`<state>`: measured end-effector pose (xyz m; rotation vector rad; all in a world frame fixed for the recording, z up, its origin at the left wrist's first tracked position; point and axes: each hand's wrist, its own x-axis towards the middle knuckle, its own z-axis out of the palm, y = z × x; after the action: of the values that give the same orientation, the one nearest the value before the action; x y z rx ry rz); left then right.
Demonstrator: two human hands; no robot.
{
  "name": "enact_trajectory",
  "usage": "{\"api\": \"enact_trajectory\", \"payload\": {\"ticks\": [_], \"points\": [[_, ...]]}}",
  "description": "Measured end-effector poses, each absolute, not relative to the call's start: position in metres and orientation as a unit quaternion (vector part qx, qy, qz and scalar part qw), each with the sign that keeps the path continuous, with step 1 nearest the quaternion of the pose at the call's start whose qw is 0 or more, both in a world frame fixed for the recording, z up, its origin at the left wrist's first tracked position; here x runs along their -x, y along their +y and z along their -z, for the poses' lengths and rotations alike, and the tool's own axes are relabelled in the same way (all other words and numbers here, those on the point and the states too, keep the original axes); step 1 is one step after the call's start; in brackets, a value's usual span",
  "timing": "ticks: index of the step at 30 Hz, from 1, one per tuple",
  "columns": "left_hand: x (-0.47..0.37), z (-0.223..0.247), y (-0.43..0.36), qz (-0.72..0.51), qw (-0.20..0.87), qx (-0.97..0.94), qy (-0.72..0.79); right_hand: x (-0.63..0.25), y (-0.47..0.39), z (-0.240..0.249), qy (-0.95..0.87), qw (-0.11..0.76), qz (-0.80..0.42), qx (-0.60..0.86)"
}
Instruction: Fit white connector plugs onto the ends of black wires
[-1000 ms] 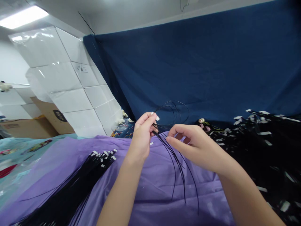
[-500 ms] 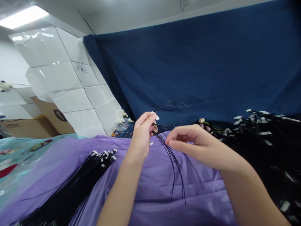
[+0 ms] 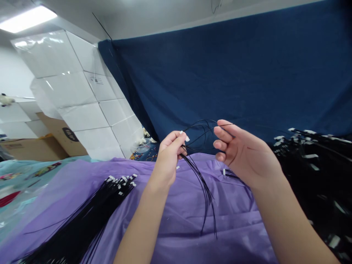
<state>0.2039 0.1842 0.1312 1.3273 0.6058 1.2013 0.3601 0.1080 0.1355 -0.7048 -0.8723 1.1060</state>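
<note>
Midair, the left hand [image 3: 168, 154] pinches thin black cords [image 3: 202, 179] above purple cloth [image 3: 187, 216]; the right hand [image 3: 238, 150], loosely open, touches one strand.

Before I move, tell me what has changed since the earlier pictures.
The right hand has moved up and away from the left hand, and a thin black strand now reaches its fingers; whether they grip it is unclear. The left hand stays closed on the black strands; the tagged bundle lies as before.
</note>
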Motion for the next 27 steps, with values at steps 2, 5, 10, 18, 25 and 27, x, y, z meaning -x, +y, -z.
{"api": "enact_trajectory", "payload": {"ticks": [2, 5, 10, 18, 25, 27], "points": [[-0.204, -0.131, 0.184, -0.512, 0.586, -0.572, 0.260, -0.358, 0.111, -0.136, -0.353, 0.752, -0.468, 0.302], [-0.203, -0.131, 0.184, -0.506, 0.589, -0.573, 0.261, -0.364, 0.116, -0.133, -0.282, 0.817, -0.437, 0.249], [-0.203, -0.132, 0.183, -0.504, 0.594, -0.572, 0.257, -0.394, 0.122, -0.124, -0.362, 0.849, -0.323, 0.211], [-0.204, -0.131, 0.183, -0.485, 0.594, -0.586, 0.262, -0.396, 0.106, -0.134, -0.398, 0.845, -0.292, 0.208], [-0.200, -0.133, 0.182, -0.461, 0.586, -0.619, 0.246, -0.380, 0.096, -0.138, -0.424, 0.793, -0.311, 0.307], [-0.200, -0.134, 0.181, -0.449, 0.583, -0.634, 0.238, -0.372, 0.096, -0.137, -0.454, 0.790, -0.250, 0.328]]}}
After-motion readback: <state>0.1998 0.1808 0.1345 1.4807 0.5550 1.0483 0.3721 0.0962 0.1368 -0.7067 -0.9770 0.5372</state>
